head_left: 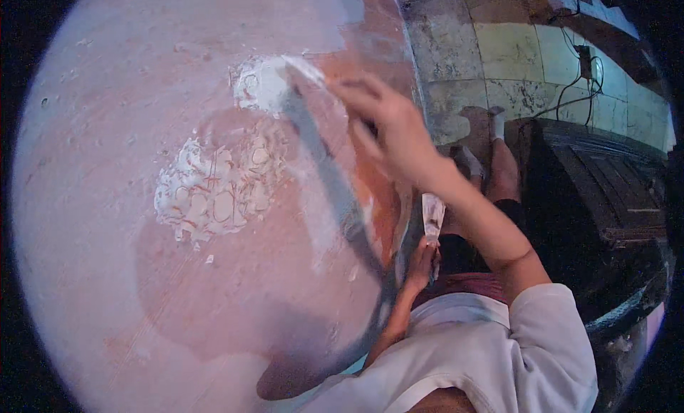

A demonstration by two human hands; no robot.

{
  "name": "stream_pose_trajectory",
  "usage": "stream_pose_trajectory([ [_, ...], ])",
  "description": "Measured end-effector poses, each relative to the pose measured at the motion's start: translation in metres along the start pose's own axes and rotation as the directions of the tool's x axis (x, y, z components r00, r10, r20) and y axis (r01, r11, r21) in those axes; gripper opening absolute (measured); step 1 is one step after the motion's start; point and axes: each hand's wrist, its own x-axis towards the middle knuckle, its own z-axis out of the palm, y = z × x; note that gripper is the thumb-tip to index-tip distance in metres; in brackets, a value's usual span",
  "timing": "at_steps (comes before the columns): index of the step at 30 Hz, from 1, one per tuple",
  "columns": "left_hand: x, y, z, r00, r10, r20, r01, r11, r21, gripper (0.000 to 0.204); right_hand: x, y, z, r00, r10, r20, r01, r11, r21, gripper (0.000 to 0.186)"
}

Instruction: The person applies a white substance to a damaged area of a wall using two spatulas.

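Observation:
My right hand [390,122] reaches over a large pale pink-white surface [92,221], its fingers closed on a flat, whitish spreader [306,70]. The spreader is blurred, with its edge at a smooth white putty patch [265,85]. Below that patch, a bigger, rough putty patch [214,189] shows ridges and bare spots. Low beside my body, my left hand [423,265] grips the handle of a putty knife [433,215], blade pointing up. Whitish material appears to coat the blade. My arm's dark shadow crosses the surface below the spreader.
An orange-brown band [385,157] runs along the surface's right edge. Beyond it lie worn pale tiles [509,50]. A dark slatted object [591,178] stands to the right of my legs, with a black cable [563,96] behind it.

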Motion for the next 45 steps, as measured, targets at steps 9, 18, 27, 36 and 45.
stream_pose_trajectory([
  [9,0.006,-0.020,-0.010,0.542,0.839,0.042,-0.501,0.283,0.818,0.025,0.025,0.020,0.018,0.990,-0.070,0.124,0.093,0.977,-0.193,0.043],
  [18,-0.005,-0.013,-0.007,0.999,-0.005,-0.034,0.004,1.000,-0.029,0.023,0.023,0.018,-0.034,0.943,-0.209,0.260,0.259,0.950,-0.174,0.047],
  [27,-0.009,-0.003,-0.007,0.985,-0.168,-0.048,0.157,0.971,-0.180,0.025,0.062,0.035,-0.019,0.918,-0.218,0.331,0.317,0.905,-0.284,0.044],
  [36,-0.001,-0.002,-0.006,0.972,-0.235,0.027,0.235,0.949,-0.210,0.026,0.000,0.012,-0.028,0.847,0.002,0.531,0.141,0.963,-0.228,0.047],
  [45,-0.007,0.018,0.001,0.978,-0.185,-0.094,0.184,0.983,-0.020,0.025,0.069,0.025,-0.025,0.939,-0.245,0.243,0.298,0.930,-0.215,0.040],
])
